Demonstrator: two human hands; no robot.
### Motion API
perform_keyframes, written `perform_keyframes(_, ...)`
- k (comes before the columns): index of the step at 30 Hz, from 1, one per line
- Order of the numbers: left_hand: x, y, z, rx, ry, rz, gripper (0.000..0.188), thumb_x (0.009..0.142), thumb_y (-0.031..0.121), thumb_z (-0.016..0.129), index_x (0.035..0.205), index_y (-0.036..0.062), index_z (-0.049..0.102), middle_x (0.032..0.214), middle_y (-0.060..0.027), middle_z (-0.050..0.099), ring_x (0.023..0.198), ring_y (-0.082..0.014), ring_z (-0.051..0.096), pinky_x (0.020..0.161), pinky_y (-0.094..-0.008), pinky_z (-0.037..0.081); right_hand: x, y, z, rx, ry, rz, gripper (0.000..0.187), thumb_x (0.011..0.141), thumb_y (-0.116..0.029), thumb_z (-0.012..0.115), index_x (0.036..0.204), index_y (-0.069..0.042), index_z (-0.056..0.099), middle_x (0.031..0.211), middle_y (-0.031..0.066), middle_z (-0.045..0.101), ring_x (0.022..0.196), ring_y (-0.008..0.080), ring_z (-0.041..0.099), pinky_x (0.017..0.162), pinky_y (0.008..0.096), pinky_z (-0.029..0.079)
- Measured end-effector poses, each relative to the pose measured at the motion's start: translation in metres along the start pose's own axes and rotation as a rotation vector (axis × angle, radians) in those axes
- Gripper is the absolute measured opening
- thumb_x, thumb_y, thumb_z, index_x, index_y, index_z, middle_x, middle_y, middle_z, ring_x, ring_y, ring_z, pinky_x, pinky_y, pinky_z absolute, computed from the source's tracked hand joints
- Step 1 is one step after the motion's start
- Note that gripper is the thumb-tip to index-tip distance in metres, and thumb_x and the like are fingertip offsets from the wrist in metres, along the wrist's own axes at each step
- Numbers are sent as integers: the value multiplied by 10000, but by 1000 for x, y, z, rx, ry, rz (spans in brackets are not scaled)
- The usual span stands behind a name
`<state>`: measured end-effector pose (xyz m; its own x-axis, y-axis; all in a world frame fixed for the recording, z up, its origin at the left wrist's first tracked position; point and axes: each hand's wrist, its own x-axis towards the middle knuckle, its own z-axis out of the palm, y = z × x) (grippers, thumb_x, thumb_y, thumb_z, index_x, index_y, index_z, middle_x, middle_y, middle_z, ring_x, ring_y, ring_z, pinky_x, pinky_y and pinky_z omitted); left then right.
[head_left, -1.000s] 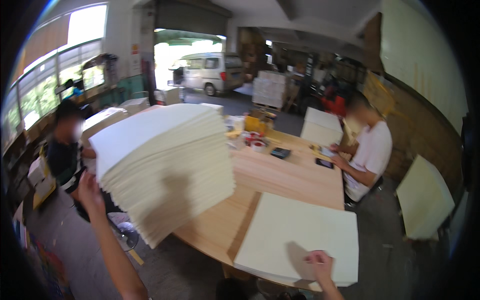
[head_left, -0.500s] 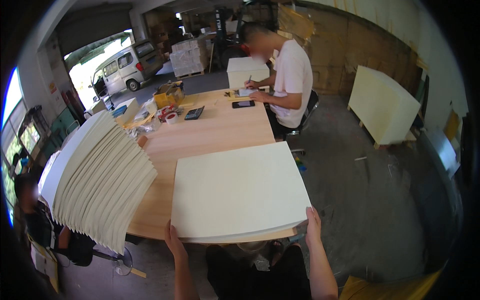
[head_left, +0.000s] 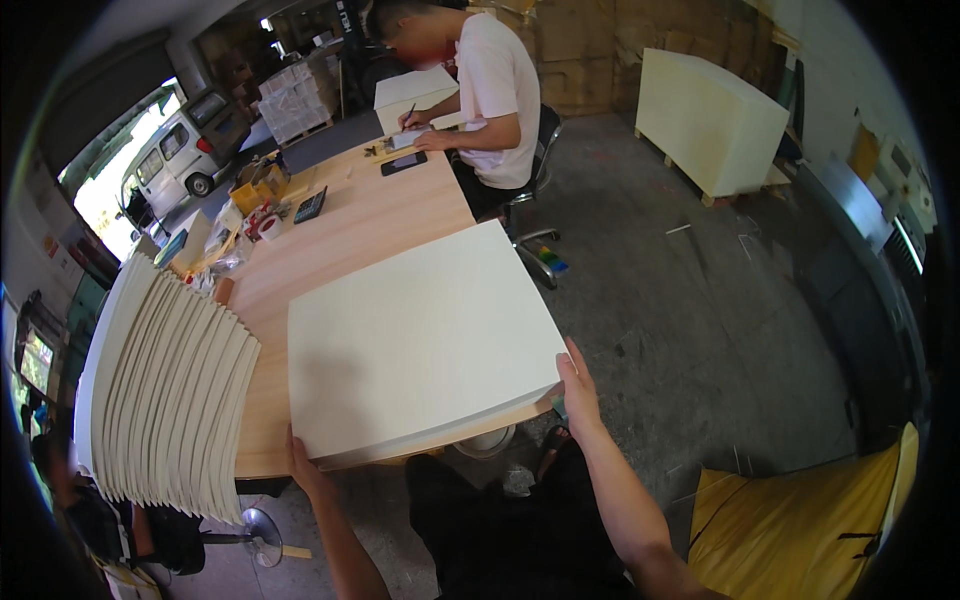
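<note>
A thick stack of large off-white paper sheets (head_left: 425, 340) lies at the table's near edge. At its near left corner my left hand (head_left: 306, 466) presses against the side, most of its fingers hidden by the stack. My right hand (head_left: 578, 388) grips the near right corner, thumb by the upper edge and fingers along the side. To the left stands a second pile of sheets (head_left: 165, 385), fanned into many overlapping wavy bundles.
On the wooden table (head_left: 380, 210) lie a calculator (head_left: 311, 205), a tape roll (head_left: 269, 228) and a phone (head_left: 404, 164). A person in a white shirt (head_left: 497, 105) sits writing at the far end. Another person (head_left: 135, 530) sits at lower left. A paper-loaded pallet (head_left: 705, 120) stands right; yellow sheeting (head_left: 800, 510) lies nearby.
My view has tilted and turned, so the table and stack appear shifted left. Both hands stay at the stack's near corners. The seated person keeps writing.
</note>
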<state>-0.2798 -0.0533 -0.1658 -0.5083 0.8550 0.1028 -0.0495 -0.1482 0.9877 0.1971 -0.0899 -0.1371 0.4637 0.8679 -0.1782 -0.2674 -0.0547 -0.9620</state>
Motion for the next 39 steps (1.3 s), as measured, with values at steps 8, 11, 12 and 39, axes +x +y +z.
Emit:
perform_keyframes(8,1,-10,2,-91,45,-5,538,1137,388,419,1526,39,547,1476,-135,597,1326,-281,574,1153,-412,427,17,1,-1,73,-46,-100,586,1141,-391,460,1602,-29,441,1629,161,463,1490,254,438,1229,376,321)
perform_keyframes(11,7,-15,3,-27,99,18,569,1147,427,371,1536,45,535,1484,-137,585,1354,-278,550,1170,-415,407,13,4,10,127,26,-93,553,1146,-371,446,1564,-11,493,1597,161,504,1468,252,463,1221,376,331)
perform_keyframes(12,6,-12,7,5,102,28,578,1149,436,357,1540,47,528,1488,-137,580,1364,-277,542,1176,-416,401,12,4,11,103,47,-99,549,1147,-367,444,1556,-7,502,1585,160,516,1459,251,472,1218,376,335)
perform_keyframes(39,-73,68,253,441,-1070,627,117,910,76,739,1011,107,790,826,-35,689,699,-184,651,639,-308,533,6,-97,-34,-1071,-283,-152,568,1010,-511,655,803,17,678,697,173,672,671,334,674,682,441,535)
